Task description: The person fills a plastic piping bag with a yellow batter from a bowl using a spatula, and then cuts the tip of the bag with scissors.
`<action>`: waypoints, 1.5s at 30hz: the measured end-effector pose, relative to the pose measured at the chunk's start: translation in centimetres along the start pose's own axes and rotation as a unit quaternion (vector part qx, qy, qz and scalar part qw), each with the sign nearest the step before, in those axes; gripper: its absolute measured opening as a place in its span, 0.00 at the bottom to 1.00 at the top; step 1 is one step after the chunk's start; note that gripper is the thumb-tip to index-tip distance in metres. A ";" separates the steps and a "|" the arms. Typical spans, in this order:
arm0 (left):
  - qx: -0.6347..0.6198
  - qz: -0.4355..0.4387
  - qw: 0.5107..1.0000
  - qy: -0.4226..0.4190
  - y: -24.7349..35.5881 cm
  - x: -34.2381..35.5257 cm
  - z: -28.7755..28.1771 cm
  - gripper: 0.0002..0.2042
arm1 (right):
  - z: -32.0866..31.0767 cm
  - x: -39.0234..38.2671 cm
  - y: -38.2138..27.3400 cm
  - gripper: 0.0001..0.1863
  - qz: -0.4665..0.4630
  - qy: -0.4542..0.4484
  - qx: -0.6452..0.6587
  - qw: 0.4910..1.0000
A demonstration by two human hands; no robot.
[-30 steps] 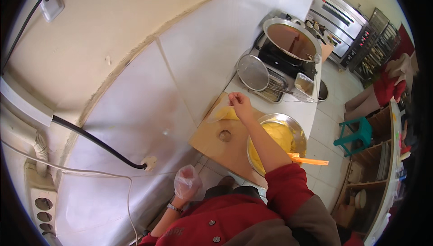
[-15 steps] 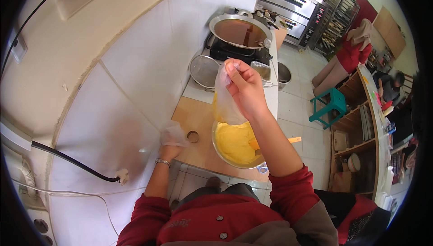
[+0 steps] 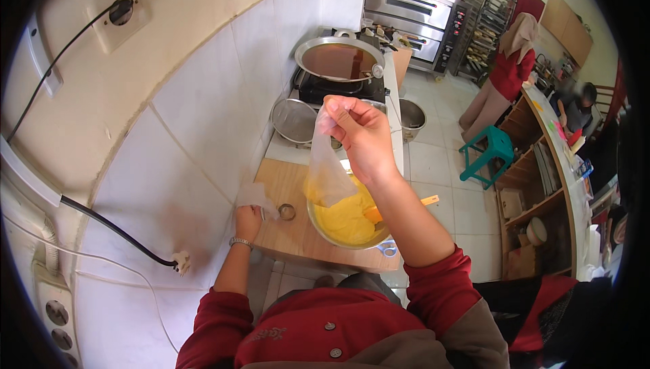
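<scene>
My right hand (image 3: 365, 140) pinches the top of a translucent plastic bag (image 3: 330, 169) and holds it up. The bag hangs over a bowl (image 3: 316, 225) of thick yellow batter (image 3: 345, 217), with some yellow showing at its lower part. An orange spatula (image 3: 374, 214) leans in the bowl, its handle out to the right. My left hand (image 3: 248, 222) is closed at the left edge of the wooden board, on a crumpled piece of clear plastic (image 3: 253, 195). Beside it lies a small round ring (image 3: 286, 212). Scissors with blue handles (image 3: 387, 248) lie by the bowl.
Behind the wooden board (image 3: 271, 174) are a sieve (image 3: 293, 121) and a wide pan of brown liquid (image 3: 338, 59) on a black stove. A metal pot (image 3: 412, 117) and green stool (image 3: 486, 156) stand to the right. A person (image 3: 506, 71) stands near the shelves; another sits farther right.
The view has shifted slightly. My right hand still holds the bag up, and its lower end now hangs over the batter. More of my closed left hand shows below the clear plastic.
</scene>
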State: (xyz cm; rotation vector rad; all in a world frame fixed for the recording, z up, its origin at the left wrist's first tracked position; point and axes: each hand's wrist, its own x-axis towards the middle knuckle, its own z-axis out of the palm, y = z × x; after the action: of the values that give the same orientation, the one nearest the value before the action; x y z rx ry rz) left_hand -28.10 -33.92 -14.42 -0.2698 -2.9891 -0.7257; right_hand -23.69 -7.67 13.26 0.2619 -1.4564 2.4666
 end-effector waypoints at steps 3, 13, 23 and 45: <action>-0.089 -0.057 0.994 0.021 -0.6 -0.6 0.3 0.11 | 0.1 -0.4 -0.2 0.10 -0.035 0.007 -0.006 0.999; -0.263 0.219 0.928 0.145 17.7 -4.7 -9.9 0.35 | 1.2 -2.7 -0.4 0.09 -0.131 0.046 -0.064 0.988; -0.478 0.235 0.839 0.109 19.2 -2.5 -13.1 0.11 | -3.2 -3.5 -2.3 0.10 -0.106 0.105 -0.103 0.983; -0.457 0.372 0.808 0.004 18.5 -5.1 -16.7 0.10 | -1.9 -10.2 0.2 0.02 -0.188 -0.016 -0.235 0.954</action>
State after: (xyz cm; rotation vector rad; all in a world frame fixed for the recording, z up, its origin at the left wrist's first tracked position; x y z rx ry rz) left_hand -19.55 -26.20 8.30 -1.3269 -1.9276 -1.8699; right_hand -14.10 -7.44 9.29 0.4316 -1.7618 1.7700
